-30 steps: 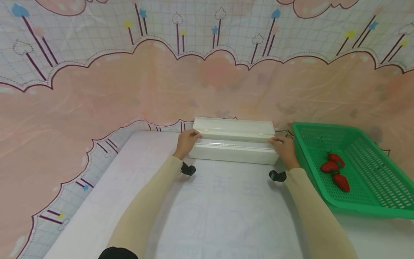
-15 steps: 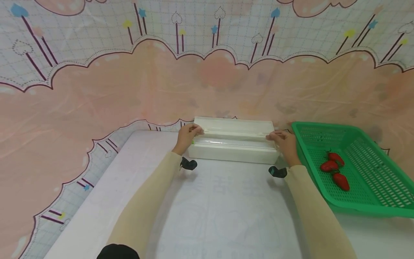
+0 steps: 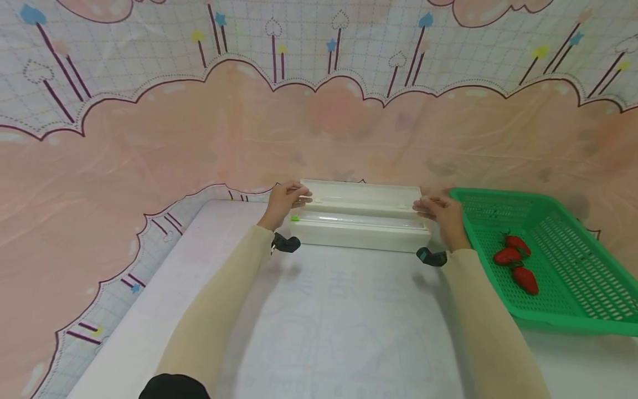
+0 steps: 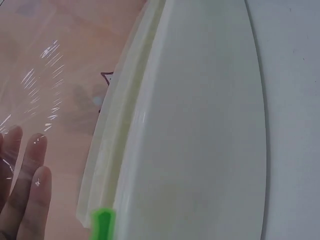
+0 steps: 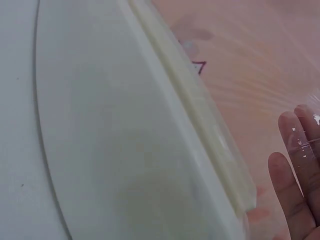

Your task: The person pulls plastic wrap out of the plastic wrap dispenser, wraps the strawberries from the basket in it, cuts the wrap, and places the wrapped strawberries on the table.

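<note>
A long white box (image 3: 361, 238) lies with its lid (image 3: 360, 190) raised along the far side. Clear film (image 4: 45, 85) stretches above it, showing as glints and creases in both wrist views. The left hand (image 3: 283, 206) pinches the film at the box's left end; its fingertips (image 4: 39, 145) show through it. At the right end, the right hand (image 3: 445, 219) pinches the other side of the film (image 5: 255, 85), several fingers (image 5: 290, 130) extended against it. A bright green piece (image 3: 295, 218) sits at the box's left end. Both thumbs are hidden in the wrist views.
A green basket (image 3: 558, 318) with three red strawberries (image 3: 525, 280) stands right of the box, close to the right forearm. White table surface (image 3: 344, 316) extends in front of the box. Patterned cloth (image 3: 239, 127) lies beyond.
Both hands have risen off the box's ends and moved slightly outward with the film between them. The green piece at the left end has come into clearer view.
</note>
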{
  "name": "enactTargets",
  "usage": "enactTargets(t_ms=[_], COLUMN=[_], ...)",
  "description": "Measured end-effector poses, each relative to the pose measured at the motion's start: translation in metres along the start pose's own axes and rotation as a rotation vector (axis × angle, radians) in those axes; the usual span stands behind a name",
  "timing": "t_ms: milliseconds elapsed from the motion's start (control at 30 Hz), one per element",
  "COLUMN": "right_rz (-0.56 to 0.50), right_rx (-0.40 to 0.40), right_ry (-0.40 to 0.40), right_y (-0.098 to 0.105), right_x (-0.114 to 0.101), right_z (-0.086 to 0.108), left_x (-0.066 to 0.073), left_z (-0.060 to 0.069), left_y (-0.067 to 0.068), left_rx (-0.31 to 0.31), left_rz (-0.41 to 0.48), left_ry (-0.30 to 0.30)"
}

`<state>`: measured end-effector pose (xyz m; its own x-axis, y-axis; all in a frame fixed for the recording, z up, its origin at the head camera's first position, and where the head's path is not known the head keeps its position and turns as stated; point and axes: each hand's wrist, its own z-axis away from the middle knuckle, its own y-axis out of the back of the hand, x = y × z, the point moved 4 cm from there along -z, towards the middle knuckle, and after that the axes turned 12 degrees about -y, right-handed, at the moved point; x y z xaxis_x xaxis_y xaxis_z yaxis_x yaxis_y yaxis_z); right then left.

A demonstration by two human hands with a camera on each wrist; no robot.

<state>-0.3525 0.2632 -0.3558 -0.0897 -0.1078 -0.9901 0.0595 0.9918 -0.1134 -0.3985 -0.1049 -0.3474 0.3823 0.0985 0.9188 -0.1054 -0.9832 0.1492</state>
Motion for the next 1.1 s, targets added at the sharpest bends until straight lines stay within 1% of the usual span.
enactTargets(t_ms=[100,167,267,400,467,567,667,700,800,833,900,967,1033,1067,1100], right_rz=[-0.050,-0.061,-0.052,-0.015,0.007,0.014,-0.014,-0.032,-0.033,-0.078,-0.082,-0.054,-0.070,-0.033,-0.029], right_rx=[-0.012,-0.015,-0.003,0.031,0.059,0.091,0.095,0.090,0.092,0.067,0.080,0.108,0.109,0.134,0.128], right_ry=[0.011,0.018,0.025,0.032,0.022,-0.001,-0.019,-0.015,0.026,0.033,0.053,0.057,0.058,0.069,0.078], right_y=[-0.004,-0.005,-0.005,-0.003,-0.001,0.001,0.000,-0.001,-0.002,0.003,0.004,0.005,0.004,-0.001,-0.002], right_x=[-0.010,-0.015,-0.020,-0.022,-0.021,-0.022,-0.027,-0.028,-0.033,-0.029,-0.031,-0.034,-0.037,-0.045,-0.048], right_z=[0.004,0.006,0.006,0.002,-0.001,-0.004,-0.003,-0.003,-0.003,-0.010,-0.012,-0.013,-0.015,-0.008,-0.008], left_x=[0.003,0.005,0.009,0.015,0.018,0.023,0.028,0.030,0.034,0.035,0.038,0.041,0.044,0.046,0.048], left_z=[-0.002,-0.003,-0.005,-0.006,-0.007,-0.007,-0.007,-0.008,-0.009,-0.009,-0.011,-0.013,-0.015,-0.015,-0.016], left_y=[0.002,0.002,0.003,0.003,0.003,0.004,0.005,0.005,0.005,0.005,0.006,0.006,0.007,0.008,0.008], left_rx=[0.009,0.023,0.044,0.068,0.080,0.093,0.100,0.099,0.098,0.101,0.110,0.125,0.136,0.139,0.142], left_rz=[0.012,0.022,0.035,0.022,0.025,0.035,0.046,0.040,0.019,0.018,0.021,0.034,0.046,0.046,0.041], left_ry=[-0.015,-0.020,-0.026,-0.041,-0.051,-0.068,-0.090,-0.101,-0.137,-0.149,-0.165,-0.175,-0.181,-0.184,-0.187])
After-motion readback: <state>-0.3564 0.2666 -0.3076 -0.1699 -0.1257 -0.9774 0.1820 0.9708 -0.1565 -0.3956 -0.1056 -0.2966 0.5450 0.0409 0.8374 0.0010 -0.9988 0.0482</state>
